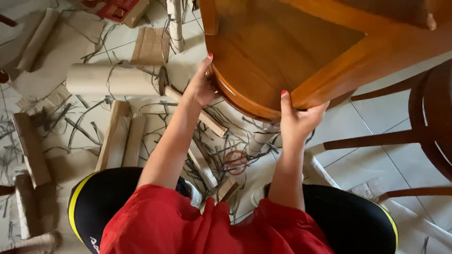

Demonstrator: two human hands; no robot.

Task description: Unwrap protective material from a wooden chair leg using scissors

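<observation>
My left hand (201, 87) is wrapped over the curved rim of the wooden chair seat (278, 56), thumb up along the edge, fingers tucked under out of sight. My right hand (299, 120) clamps the same rim where a straight rail meets it, thumb pressed on the varnished face. Both are closed firmly on the wood, holding the chair tipped in front of me above the tiled floor (376, 117).

As far as I can judge, the unpacking is nearly over: the seat is bare, with no wrapping left on what I can see, though the far parts run out of view. The stripped packing lies below: a cardboard tube (110, 79), flat corrugated strips (120, 136), loose dark strapping (84, 122) and a roll of tape (235, 161).

The wood is glossy, honey-orange, smooth and rounded at the rim. To my right stands a darker chair (423, 131) with slim curved legs.
</observation>
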